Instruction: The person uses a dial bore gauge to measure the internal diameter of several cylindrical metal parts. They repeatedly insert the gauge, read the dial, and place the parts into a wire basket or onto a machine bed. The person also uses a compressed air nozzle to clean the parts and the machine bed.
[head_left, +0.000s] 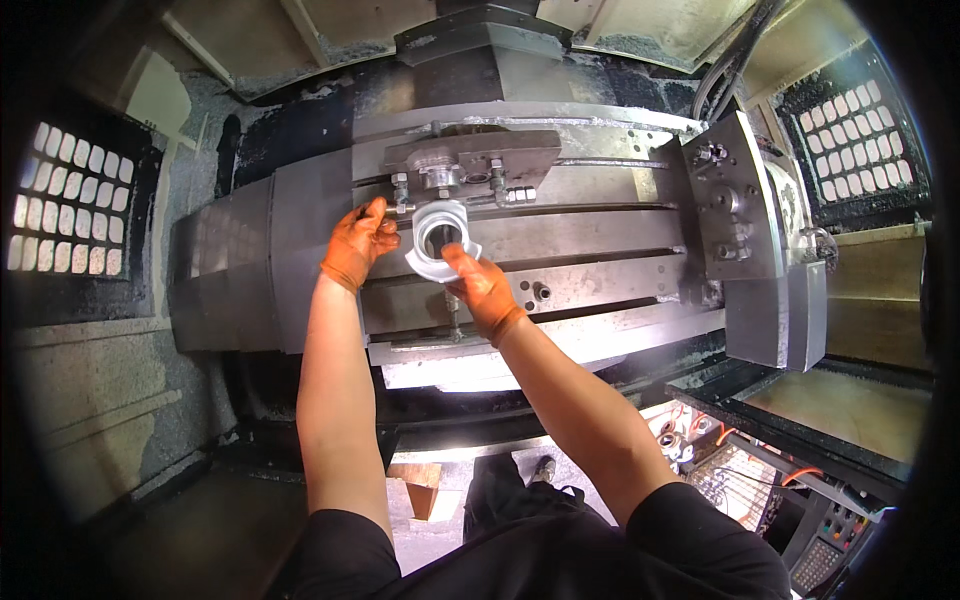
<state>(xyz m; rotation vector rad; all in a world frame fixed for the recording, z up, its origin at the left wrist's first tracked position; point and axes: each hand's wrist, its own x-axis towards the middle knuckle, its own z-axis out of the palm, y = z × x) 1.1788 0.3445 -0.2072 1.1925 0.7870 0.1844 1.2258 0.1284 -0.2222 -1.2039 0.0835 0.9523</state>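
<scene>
My right hand (482, 293), in an orange glove, grips a silver ring-shaped metal part (432, 268) by its near edge. The thumb reaches into its round bore, and the part is held above the slotted machine table (590, 232). My left hand (358, 243), also gloved in orange, is to the left of the part with fingers curled together. Its fingertips are beside a small bolt end, and what they pinch is hidden. Just beyond both hands sits a metal fixture block (530, 155) with a round boss (438, 177) and clamping bolts (520, 195).
An upright metal plate unit (735, 205) stands on the table's right end. Stepped metal covers (225, 250) flank its left. Grated windows (70, 205) are in the side walls. At lower right are a control panel (830, 545) and a perforated tray (730, 480).
</scene>
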